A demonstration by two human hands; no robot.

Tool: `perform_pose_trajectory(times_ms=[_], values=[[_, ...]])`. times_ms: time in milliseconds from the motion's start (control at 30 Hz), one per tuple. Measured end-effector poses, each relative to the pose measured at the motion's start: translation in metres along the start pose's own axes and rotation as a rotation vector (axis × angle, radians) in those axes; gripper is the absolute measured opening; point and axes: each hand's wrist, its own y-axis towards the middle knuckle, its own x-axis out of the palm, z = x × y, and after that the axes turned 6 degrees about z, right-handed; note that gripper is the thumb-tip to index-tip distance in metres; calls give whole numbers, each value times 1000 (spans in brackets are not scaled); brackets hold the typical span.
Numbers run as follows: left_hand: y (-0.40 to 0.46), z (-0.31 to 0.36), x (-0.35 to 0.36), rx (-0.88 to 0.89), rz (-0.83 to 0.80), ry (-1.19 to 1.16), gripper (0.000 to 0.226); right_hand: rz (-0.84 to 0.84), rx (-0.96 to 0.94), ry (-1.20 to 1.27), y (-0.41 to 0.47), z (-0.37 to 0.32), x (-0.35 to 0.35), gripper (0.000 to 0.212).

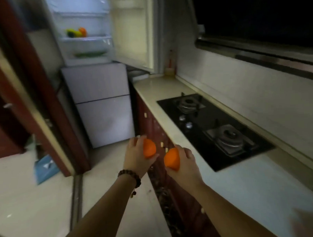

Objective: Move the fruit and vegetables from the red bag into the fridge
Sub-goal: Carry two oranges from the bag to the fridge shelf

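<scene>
Orange fruit in each hand, head view: left hand grips one orange, right hand grips a second orange, both held over the floor just beside the counter edge. Fridge stands open well ahead, with produce on a middle shelf and greens on the shelf below. Hob sits in the counter to the right.

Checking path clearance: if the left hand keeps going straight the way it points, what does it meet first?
Probably the fridge's closed lower door; the left hand, gripping an orange, points toward it over bare floor. Depth is unclear.
</scene>
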Motion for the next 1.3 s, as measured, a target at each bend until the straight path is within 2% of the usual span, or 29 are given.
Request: perform_pose_trajectory(times_ms=[167,400,633,867,1300], values=[[43,-58,-50,-78,104,43,72,-29,-117,-8,58,-57,54,87],[125,-126,-79,-143,208,106,76,-70,-276,6,161,-113,129,84],[270,-180,-77,-158,269,162,79,-80,-353,32,317,-146,192,83],[425,-216,-91,-153,287,221,78,-103,-395,5,481,-187,227,85],[633,-289,-126,-81,387,225,78,-40,-523,60,682,-274,300,85]])
